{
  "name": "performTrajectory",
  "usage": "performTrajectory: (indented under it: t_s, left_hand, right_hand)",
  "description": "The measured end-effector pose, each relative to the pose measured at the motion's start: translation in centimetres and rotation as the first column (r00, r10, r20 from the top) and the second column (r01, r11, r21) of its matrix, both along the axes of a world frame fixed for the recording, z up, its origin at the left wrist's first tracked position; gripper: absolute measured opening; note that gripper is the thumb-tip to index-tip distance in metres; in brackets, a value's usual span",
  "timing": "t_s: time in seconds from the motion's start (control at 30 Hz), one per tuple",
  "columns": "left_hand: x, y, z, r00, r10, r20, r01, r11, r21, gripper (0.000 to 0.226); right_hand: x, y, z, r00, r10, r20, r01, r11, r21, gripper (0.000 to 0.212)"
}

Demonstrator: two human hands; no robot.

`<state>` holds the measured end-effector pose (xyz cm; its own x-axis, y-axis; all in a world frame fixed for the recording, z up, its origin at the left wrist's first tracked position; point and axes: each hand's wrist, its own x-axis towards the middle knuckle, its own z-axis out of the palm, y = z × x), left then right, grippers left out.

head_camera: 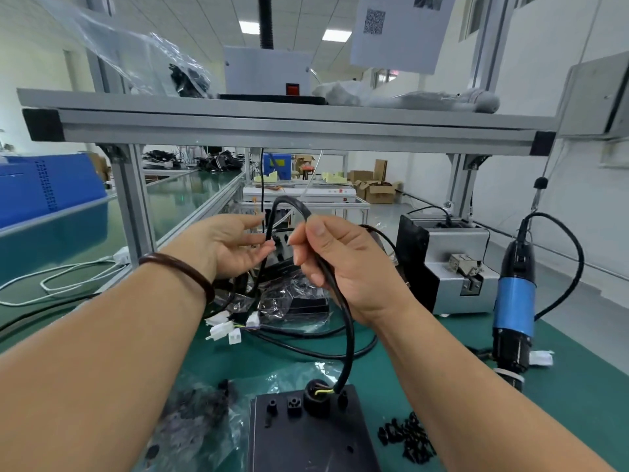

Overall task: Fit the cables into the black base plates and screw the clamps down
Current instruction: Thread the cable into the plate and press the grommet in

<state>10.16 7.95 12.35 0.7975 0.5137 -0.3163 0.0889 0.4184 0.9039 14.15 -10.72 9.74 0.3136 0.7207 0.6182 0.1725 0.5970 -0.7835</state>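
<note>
A black cable (348, 330) arches up above the bench and runs down to a black base plate (306, 434) at the near edge, where its end with yellow-green wire enters a round fitting. My right hand (343, 267) grips the cable near the top of the arch, thumb up. My left hand (235, 245) is palm up, fingers relaxed, fingertips touching the cable's other leg. Loose black clamps (408, 437) lie right of the plate.
An electric screwdriver (514, 308) with a blue body hangs at the right, beside a grey screw feeder (449, 267). Bagged black plates and white connectors (228, 328) lie mid-bench. A plastic bag of black parts (197, 413) sits left of the plate. An aluminium shelf frame (289, 131) spans overhead.
</note>
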Motion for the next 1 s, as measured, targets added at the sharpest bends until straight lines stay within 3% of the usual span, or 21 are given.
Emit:
performTrajectory:
  t_s: [0.1,0.2,0.4,0.53,0.6,0.73,0.8,0.87,0.9,1.0]
  left_hand:
    - [0.2,0.1,0.6,0.998,0.055,0.021,-0.056,0.994,0.095,0.022]
    - [-0.2,0.7,1.3,0.991,0.104,0.089,-0.109,0.993,0.053,0.023]
    - [-1.7,0.5,2.0,0.982,0.059,0.179,-0.063,0.998,0.014,0.024]
    - [-2.9,0.8,3.7,0.959,-0.106,0.264,0.065,0.985,0.159,0.015]
    - [-3.5,0.8,4.7,0.947,-0.238,0.217,0.173,0.944,0.281,0.019]
    - [-3.7,0.2,6.1,0.982,-0.187,-0.007,0.153,0.781,0.605,0.028]
    - [-3.8,-0.1,6.9,0.990,-0.137,-0.034,0.111,0.606,0.788,0.027]
    - [-3.9,-0.4,7.6,0.993,-0.100,-0.059,0.092,0.363,0.927,0.026]
    - [-4.0,-0.5,7.9,0.994,-0.091,-0.058,0.081,0.268,0.960,0.024]
    - [-4.2,-1.0,8.2,0.993,-0.119,-0.003,0.028,0.204,0.978,0.020]
  right_hand:
    - [0.3,-0.1,-0.2,1.000,0.009,-0.005,-0.009,1.000,0.006,0.026]
    - [0.6,-0.1,-0.5,1.000,-0.008,-0.003,0.008,1.000,-0.008,0.028]
    - [0.9,0.0,-1.0,0.999,-0.038,0.008,0.038,0.998,-0.040,0.030]
    - [1.3,-0.1,-1.3,0.998,-0.067,-0.011,0.066,0.996,-0.061,0.028]
    - [1.5,-0.2,-1.4,0.999,-0.050,-0.006,0.049,0.994,-0.101,0.027]
    - [1.6,-0.4,-1.2,0.998,-0.056,0.041,0.063,0.980,-0.189,0.029]
    - [2.1,-0.3,-0.8,0.967,-0.254,0.014,0.253,0.951,-0.177,0.037]
    - [3.0,-0.2,-0.1,0.883,-0.461,-0.087,0.442,0.881,-0.169,0.040]
    - [3.5,-0.2,0.1,0.864,-0.479,-0.157,0.449,0.872,-0.192,0.047]
    - [4.4,0.2,0.4,0.807,-0.376,-0.456,0.267,0.920,-0.287,0.062]
